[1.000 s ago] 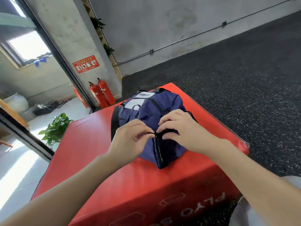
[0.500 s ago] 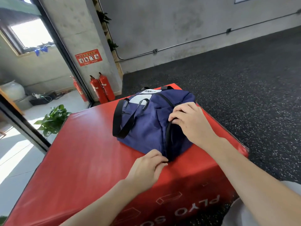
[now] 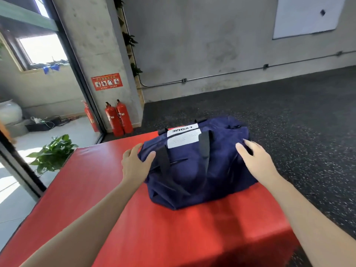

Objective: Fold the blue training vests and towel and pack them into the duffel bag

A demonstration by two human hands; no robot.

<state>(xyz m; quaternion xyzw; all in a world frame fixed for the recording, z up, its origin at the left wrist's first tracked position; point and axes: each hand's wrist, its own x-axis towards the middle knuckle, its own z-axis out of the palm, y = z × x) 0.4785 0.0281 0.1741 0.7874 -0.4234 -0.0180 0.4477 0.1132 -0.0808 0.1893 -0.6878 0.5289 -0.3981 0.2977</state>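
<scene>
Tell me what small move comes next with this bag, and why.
Probably just let go: the duffel bag looks closed, no vests or towel lie outside it on the red box, and the left hand and right hand rest on its ends.

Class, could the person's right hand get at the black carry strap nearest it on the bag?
Probably yes: the right hand rests on the duffel bag, and the strap lies uncovered beside it.

Red padded box (image 3: 119, 189), three fire extinguishers (image 3: 119, 117), potted plant (image 3: 52, 151), red wall sign (image 3: 107, 81), whiteboard (image 3: 306, 15)
</scene>
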